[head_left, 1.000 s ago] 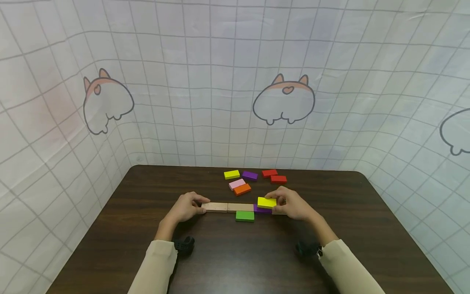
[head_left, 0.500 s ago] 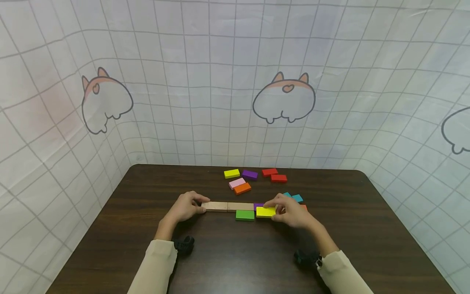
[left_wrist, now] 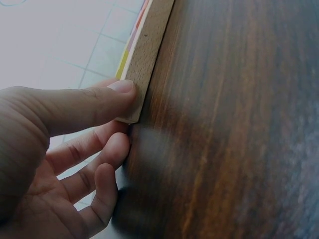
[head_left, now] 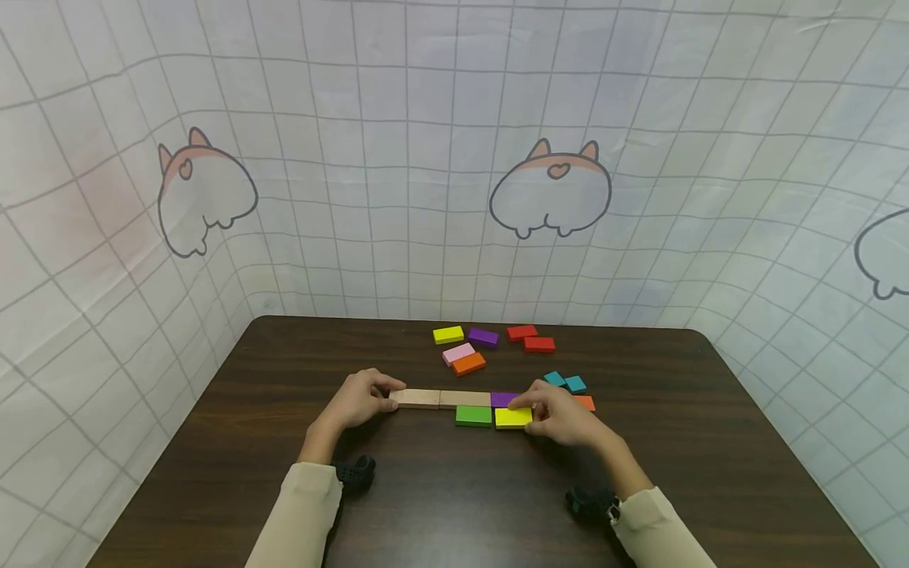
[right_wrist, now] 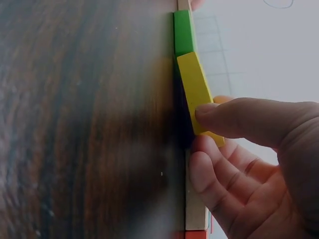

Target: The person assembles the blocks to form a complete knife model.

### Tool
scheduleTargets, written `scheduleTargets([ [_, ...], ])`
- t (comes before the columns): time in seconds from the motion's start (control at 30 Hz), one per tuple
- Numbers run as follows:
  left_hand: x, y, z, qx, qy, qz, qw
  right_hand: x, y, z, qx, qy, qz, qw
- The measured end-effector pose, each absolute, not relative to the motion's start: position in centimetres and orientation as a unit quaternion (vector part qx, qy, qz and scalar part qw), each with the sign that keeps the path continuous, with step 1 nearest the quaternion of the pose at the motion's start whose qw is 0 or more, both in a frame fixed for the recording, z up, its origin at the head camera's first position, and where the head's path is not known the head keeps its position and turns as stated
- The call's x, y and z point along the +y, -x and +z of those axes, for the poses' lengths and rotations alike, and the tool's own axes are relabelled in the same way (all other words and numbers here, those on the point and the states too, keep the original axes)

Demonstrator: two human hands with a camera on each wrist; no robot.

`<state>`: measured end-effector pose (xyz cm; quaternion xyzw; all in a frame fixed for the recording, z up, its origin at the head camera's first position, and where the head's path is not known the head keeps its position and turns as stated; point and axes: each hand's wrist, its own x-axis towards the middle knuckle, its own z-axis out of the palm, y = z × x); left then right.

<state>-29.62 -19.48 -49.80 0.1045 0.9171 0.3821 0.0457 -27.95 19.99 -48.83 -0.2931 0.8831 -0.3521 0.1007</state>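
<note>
My left hand (head_left: 357,402) pinches the left end of a plain wooden block (head_left: 415,399), its thumb on the near side in the left wrist view. A second plain block (head_left: 465,400) and a purple block (head_left: 501,399) continue that row to the right. Between thumb and fingers, my right hand (head_left: 562,415) holds a yellow block (head_left: 513,419) in front of the purple one. The right wrist view has this yellow block tilted, close to the end of a green block (head_left: 473,416). Another plain block (right_wrist: 196,196) lies beyond the purple one, hidden behind my right hand in the head view.
Behind the row lie a yellow block (head_left: 448,335), a purple one (head_left: 484,338), a pink one (head_left: 458,353), an orange one (head_left: 469,364) and two red blocks (head_left: 539,345). Teal blocks (head_left: 576,384) and an orange-red block (head_left: 585,403) sit beyond my right hand.
My right hand has brought the yellow block from above the purple block down and toward me, beside the green block. The teal blocks have come into view. My left hand stays put.
</note>
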Motion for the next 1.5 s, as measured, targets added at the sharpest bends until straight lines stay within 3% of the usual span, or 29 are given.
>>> scheduleTargets([
  [1.5,-19.48,29.54,-49.68,0.914,-0.110,0.387,0.047,19.26,27.76,-49.04,0.914,0.264,-0.302,0.066],
])
